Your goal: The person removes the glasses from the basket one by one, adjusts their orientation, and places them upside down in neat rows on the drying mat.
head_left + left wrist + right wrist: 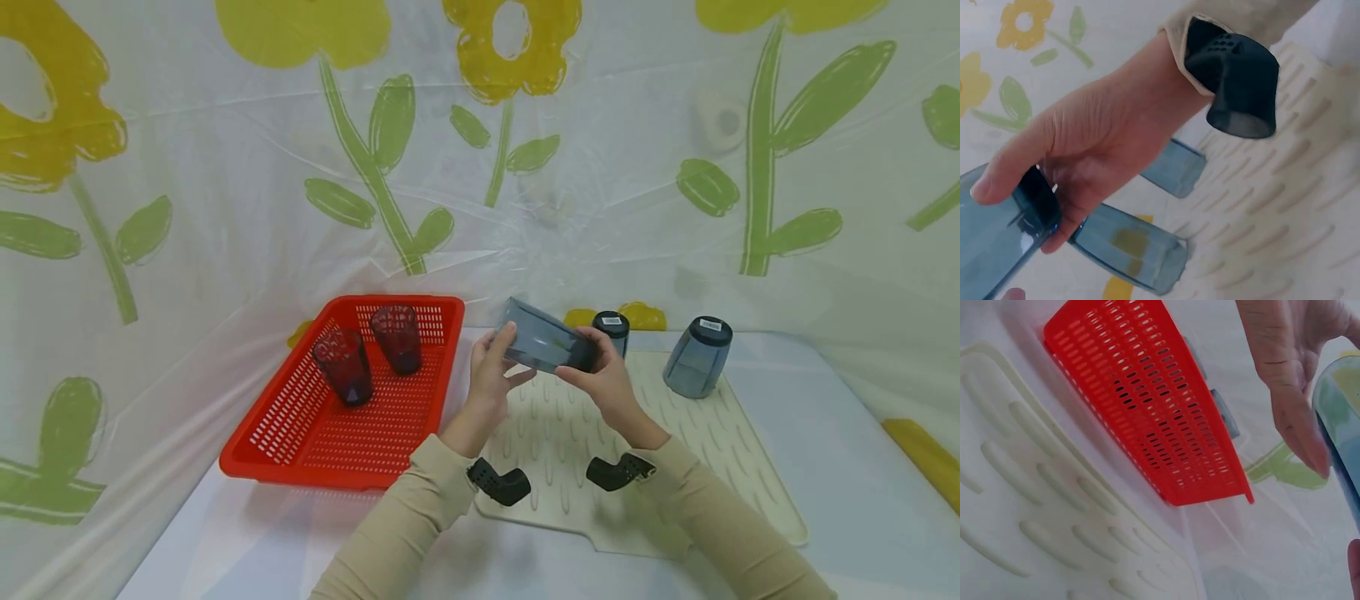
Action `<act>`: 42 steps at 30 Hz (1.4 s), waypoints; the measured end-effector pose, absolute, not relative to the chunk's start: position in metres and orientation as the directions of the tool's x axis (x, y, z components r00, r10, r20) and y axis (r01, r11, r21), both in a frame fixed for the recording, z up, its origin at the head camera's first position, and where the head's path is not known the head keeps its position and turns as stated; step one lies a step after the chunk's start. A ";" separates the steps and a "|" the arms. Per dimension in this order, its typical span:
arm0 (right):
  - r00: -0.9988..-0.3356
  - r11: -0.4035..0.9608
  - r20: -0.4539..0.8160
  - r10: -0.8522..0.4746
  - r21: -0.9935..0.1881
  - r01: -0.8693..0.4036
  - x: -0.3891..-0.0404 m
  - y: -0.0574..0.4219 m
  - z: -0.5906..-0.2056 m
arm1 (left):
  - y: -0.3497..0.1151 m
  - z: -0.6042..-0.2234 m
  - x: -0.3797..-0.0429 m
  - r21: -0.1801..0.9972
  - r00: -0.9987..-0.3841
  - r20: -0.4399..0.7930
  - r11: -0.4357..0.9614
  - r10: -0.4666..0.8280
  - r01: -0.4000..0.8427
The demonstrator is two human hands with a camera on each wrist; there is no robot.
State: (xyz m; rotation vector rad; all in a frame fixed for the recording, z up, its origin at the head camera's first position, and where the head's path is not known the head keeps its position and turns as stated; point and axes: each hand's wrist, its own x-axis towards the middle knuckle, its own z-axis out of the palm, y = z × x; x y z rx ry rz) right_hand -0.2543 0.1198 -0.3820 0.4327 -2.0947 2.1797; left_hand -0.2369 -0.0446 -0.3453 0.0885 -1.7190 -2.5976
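Observation:
Both hands hold a clear blue tumbler [542, 337] with a dark base, tilted on its side above the drying mat [555, 467]. My left hand [491, 371] grips its mouth end, thumb on the near side. Around the base end curl the fingers of my right hand [611, 383]; the left wrist view shows this right hand [1097, 131] at the dark base. In the right wrist view, the left hand [1294, 400] is beside the glass. Two more blue tumblers, one at the right [697, 358] and one behind [613, 327] the right hand, stand upside down on the mat.
At the left is a red perforated basket [337, 479]. It contains two tumblers, one nearer [342, 367] and one farther [397, 340], which look dark red there. A flower-printed sheet [585, 242] hangs behind the table.

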 end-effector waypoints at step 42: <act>-0.986 0.283 0.094 -0.135 -0.950 -0.129 -0.299 0.106 -0.343 | -0.193 -0.301 -0.259 0.916 -0.973 0.047 0.399 -0.228 -0.049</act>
